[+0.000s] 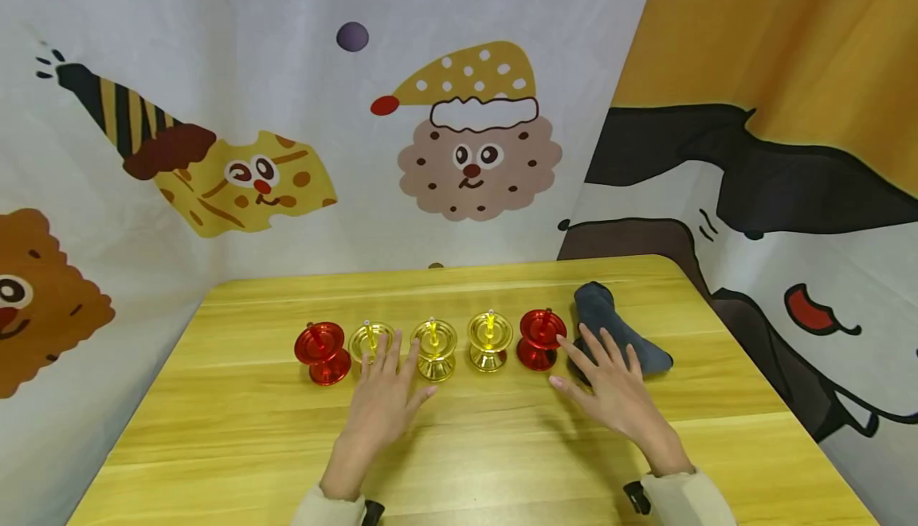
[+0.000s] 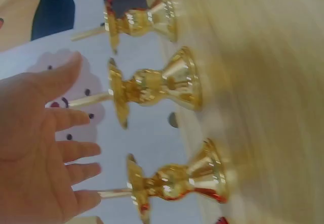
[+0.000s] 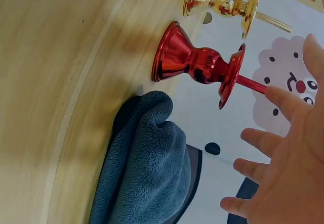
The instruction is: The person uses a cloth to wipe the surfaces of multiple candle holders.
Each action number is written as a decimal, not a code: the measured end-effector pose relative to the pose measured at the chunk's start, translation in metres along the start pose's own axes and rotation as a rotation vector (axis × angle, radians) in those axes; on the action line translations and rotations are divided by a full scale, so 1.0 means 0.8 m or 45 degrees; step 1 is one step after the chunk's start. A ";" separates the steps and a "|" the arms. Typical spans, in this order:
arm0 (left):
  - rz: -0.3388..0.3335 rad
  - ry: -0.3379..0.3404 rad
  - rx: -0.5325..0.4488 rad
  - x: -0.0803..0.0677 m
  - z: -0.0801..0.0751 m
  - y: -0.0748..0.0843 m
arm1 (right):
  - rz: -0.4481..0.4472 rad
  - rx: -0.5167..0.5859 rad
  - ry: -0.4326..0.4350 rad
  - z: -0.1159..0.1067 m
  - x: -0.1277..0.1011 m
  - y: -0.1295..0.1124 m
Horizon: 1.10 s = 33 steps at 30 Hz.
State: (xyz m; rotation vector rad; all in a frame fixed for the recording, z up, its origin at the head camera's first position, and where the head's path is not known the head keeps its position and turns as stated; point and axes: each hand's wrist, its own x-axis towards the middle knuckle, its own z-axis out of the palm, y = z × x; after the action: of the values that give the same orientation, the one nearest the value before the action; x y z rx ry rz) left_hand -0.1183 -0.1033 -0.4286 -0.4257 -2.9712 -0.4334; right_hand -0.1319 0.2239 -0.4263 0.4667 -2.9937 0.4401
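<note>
1. Five candle holders stood in a row across the yellow table (image 1: 502, 446), each with a thin spike rising from its cup.
2. From your left the row ran: red holder (image 1: 323, 352), gold holder (image 1: 370, 340), middle gold holder (image 1: 434, 348), another gold one (image 1: 490, 340), then the second red holder (image 1: 541, 339).
3. Your left hand (image 1: 383, 402) lay flat in front of the row, fingers straight and spread, grasping nothing.
4. Its fingertips reached up between the left gold holder and the middle gold holder, close to both; whether they touched either, you could not tell from the head view.
5. In the left wrist view that hand (image 2: 35, 148) showed an open palm with the fingers clear of the gold holders (image 2: 154, 85) in front of it.
6. Your right hand (image 1: 613, 394) was also released, fingers splayed, holding nothing.
7. Its index finger pointed toward the second red holder and ended just beside its base.
8. In the right wrist view the right hand (image 3: 283, 168) hovered near the spike of that red holder (image 3: 197, 64), not gripping it.
9. A folded dark grey cloth (image 1: 617, 331) lay on the table just right of the second red holder, partly under your right fingers.
10. Cartoon-printed backdrops (image 1: 459, 151) hung behind and to the right of the table.
</note>
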 end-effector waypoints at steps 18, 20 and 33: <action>0.359 -0.065 -0.401 0.056 0.006 0.085 | 0.043 0.200 0.010 -0.005 -0.008 0.051; 0.359 -0.077 -0.410 0.067 0.011 0.096 | 0.060 0.208 -0.006 -0.004 -0.009 0.056; 0.263 -0.016 -0.477 0.137 0.052 0.133 | 0.059 0.211 -0.071 0.007 -0.008 0.070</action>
State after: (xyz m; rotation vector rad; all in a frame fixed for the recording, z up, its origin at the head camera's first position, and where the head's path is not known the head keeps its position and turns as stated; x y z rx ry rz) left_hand -0.1950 0.0355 -0.4238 -0.7625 -2.8120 -0.9673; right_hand -0.1434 0.2749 -0.4476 0.4294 -3.0403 0.6947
